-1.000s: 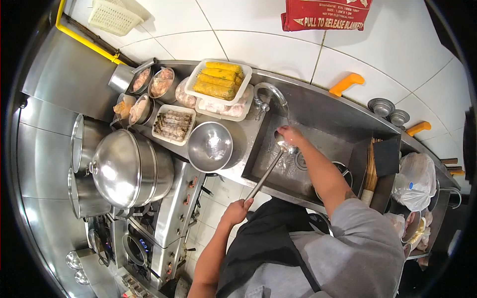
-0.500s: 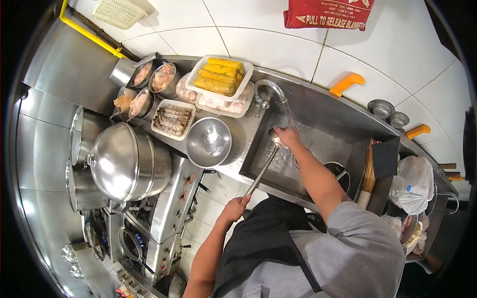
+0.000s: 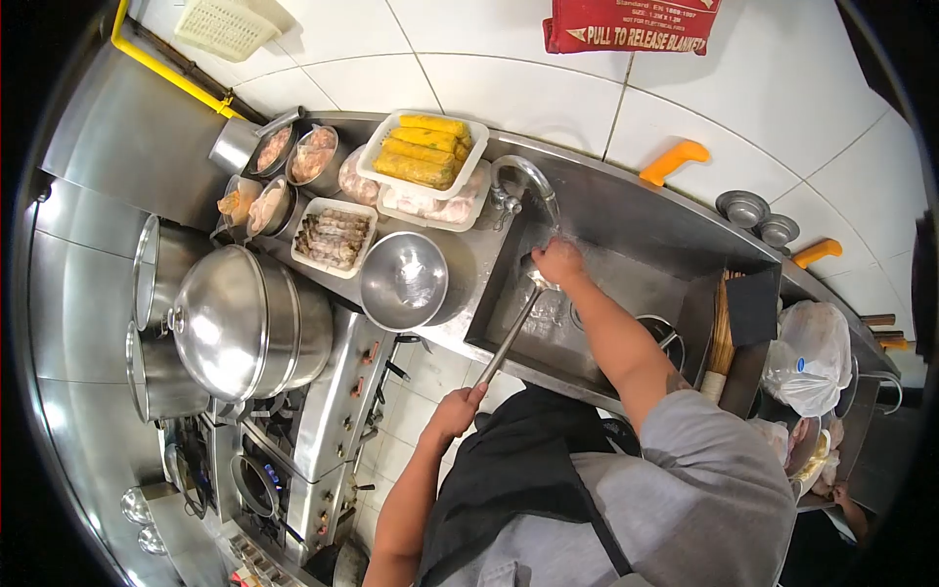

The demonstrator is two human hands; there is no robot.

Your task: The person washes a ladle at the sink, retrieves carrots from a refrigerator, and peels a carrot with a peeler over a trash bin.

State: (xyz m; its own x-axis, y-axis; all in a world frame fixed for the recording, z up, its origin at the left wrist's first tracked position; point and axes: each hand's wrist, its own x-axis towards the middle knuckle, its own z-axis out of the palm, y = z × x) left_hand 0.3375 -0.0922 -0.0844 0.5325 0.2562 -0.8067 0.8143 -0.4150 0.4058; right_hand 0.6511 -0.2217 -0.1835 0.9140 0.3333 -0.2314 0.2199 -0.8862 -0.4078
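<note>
A long-handled metal ladle (image 3: pixel 512 336) slants across the front edge of the steel sink (image 3: pixel 626 284). My left hand (image 3: pixel 455 411) is wrapped round the end of its handle, outside the sink. Over the basin, my right hand (image 3: pixel 558 261) is closed at the ladle's head, under the faucet (image 3: pixel 528 176); its fingertips are partly hidden. Water runs from the spout beside that hand. An empty steel bowl (image 3: pixel 404 282) sits on the counter to the left of the sink.
Trays of yellow rolls (image 3: pixel 421 152) and shrimp (image 3: pixel 334 235) stand behind the bowl. A large lidded pot (image 3: pixel 240 323) is at the left by a lit burner (image 3: pixel 256 484). Skewers (image 3: pixel 722 333) and a plastic bag (image 3: pixel 810 357) lie right. Another person's hand (image 3: pixel 849 506) shows far right.
My right hand has moved up closer to the faucet's stream, still at the ladle's head. The view has shifted slightly. Another person's hand has come into view at the far right.
</note>
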